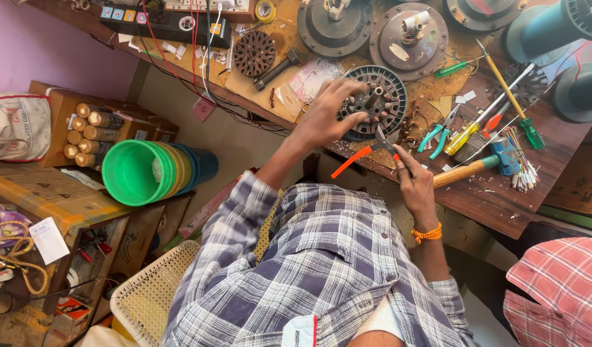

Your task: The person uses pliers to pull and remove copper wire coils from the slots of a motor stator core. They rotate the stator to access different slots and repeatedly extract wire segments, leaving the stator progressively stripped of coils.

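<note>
Two hands busy: left hand clamped over round ribbed motor stator at table edge, right hand closed on orange-handled pliers. Likely heavy, rigid metal; best held by rim, away from delicate windings.

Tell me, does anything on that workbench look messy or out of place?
Yes. Wire scraps and paper bits litter the bench around the stator under the left hand. The right hand holds orange-handled cutters.
</note>
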Demonstrator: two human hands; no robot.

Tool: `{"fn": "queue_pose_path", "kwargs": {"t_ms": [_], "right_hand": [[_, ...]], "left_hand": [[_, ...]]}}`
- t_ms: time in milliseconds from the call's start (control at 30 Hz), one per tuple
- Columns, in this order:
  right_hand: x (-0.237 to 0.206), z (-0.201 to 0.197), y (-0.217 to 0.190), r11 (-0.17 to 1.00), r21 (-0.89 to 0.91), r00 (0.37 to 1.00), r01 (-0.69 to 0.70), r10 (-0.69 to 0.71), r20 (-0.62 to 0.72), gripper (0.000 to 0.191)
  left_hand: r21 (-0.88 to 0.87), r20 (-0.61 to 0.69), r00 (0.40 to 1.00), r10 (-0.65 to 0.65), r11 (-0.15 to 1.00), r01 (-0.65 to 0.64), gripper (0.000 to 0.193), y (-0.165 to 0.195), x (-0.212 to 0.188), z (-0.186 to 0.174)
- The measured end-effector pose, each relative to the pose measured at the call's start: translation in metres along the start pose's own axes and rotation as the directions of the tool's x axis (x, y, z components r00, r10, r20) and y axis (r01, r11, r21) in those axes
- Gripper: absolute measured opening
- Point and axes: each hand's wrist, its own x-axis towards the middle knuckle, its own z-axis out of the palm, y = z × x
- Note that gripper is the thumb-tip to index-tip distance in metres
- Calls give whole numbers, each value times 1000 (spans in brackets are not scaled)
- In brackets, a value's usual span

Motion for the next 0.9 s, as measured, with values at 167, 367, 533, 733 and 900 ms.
{"fn": "queue_pose_path", "kwargs": {"t_ms": [167,367,533,733,900], "right_hand": [[24,-26,-23,995,-103,999,8,-2,51,39],[35,-39,-36,995,-68,991,69,-61,116,36],[28,-45,-34,979,-89,983,183,-181,35,28],[36,-58,-6,958,-41,957,282,-284,-62,23],[40,-87,10,904,427,976,7,-100,196,32]], "left_hand": [[282,146,981,130,945,-168,64,-21,68,37],[200,272,962,24,976,-81,46,-32,85,57],[181,289,950,120,967,-177,51,-28,82,59],[277,368,918,150,924,-262,65,-17,112,69],[302,340,929,145,919,-254,79,1,111,77]]}}
